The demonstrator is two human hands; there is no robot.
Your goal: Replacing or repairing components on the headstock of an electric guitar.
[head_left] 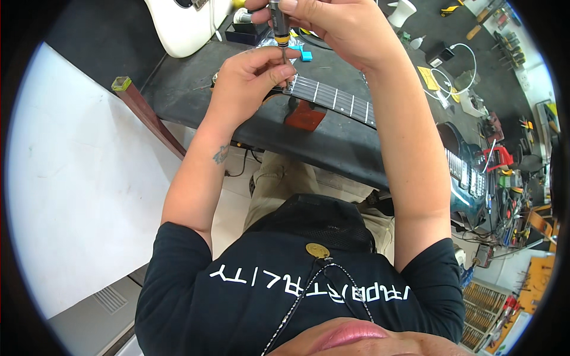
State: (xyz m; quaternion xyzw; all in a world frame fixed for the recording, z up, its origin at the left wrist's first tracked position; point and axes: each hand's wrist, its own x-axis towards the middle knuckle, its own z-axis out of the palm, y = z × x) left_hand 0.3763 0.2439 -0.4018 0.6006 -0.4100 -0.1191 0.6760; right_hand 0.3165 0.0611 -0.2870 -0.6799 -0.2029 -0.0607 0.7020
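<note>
My right hand (314,18) holds a black screwdriver (279,24) with a yellow band upright at the top of the view. Below its handle my left hand (258,77) is closed, fingertips around the thin shaft, over the near end of a guitar fretboard (329,95) at the nut. The tool's tip is hidden by my fingers. The neck stretches rightward behind my right forearm toward a dark teal guitar body (469,199), and a reddish-brown wooden block (304,115) sits under it near my left hand.
A dark workbench (350,157) spans the view. A white guitar body (178,32) lies upper left, a small blue object (303,54) behind my left hand. A charger with white cable (439,56) and scattered tools line the right. A white panel (83,178) is left, beside a wooden post (142,113).
</note>
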